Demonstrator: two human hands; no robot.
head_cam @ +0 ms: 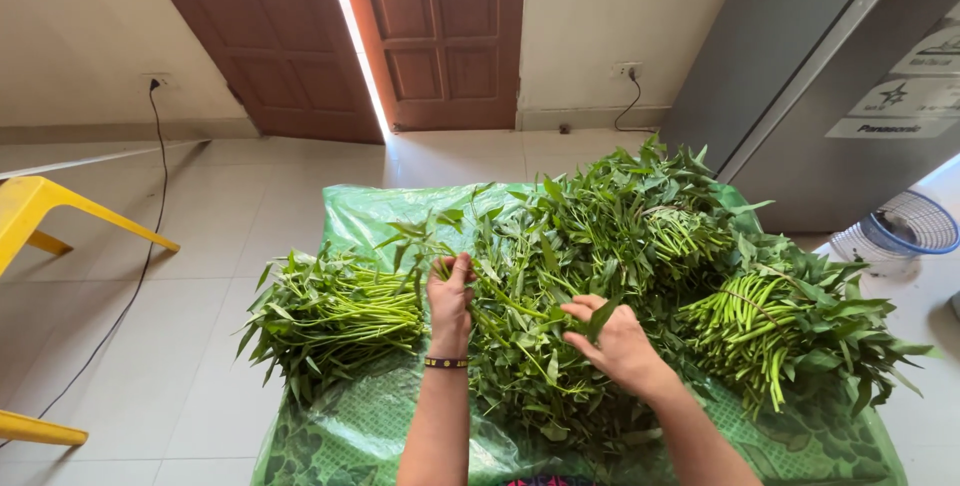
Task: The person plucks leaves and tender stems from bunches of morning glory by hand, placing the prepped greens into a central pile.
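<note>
At the bottom centre of the frame two bare forearms reach up into the picture over a green plastic sheet with a leaf pattern (340,436) spread on the floor. The left hand (450,296), with a dark beaded bracelet with yellow dots (445,362) at its wrist, is closed with thumb and fingers pinched on a thin green stem (437,268) that rises from the greens just above it. The right hand (612,338), a little right of centre, is half curled, its fingertips closed on a long green leaf (600,318) at the top of the loose heap.

Both hands rest in a loose pile of leafy green stalks (530,366) filling the middle of the sheet. Left of the left hand lies a neat bundle of the same greens (330,316), stems pointing right and leaves fanned towards the left edge of the sheet. At the right of the frame a second bundle (760,326) shows its pale green cut stem ends facing down and left. Behind it, above centre right, a taller heap of greens (640,216) rises.

Further off, pale floor tiles (180,346) surround the sheet. Yellow plastic furniture legs (40,211) enter at the left edge, beside a black cable (150,236) running up to a wall socket. At the right edge sits a white and blue wire fan guard (905,226), beside a grey metal refrigerator (800,66) in the upper right. In the upper middle stand brown panelled wooden doors (420,36), slightly ajar with light between them.
</note>
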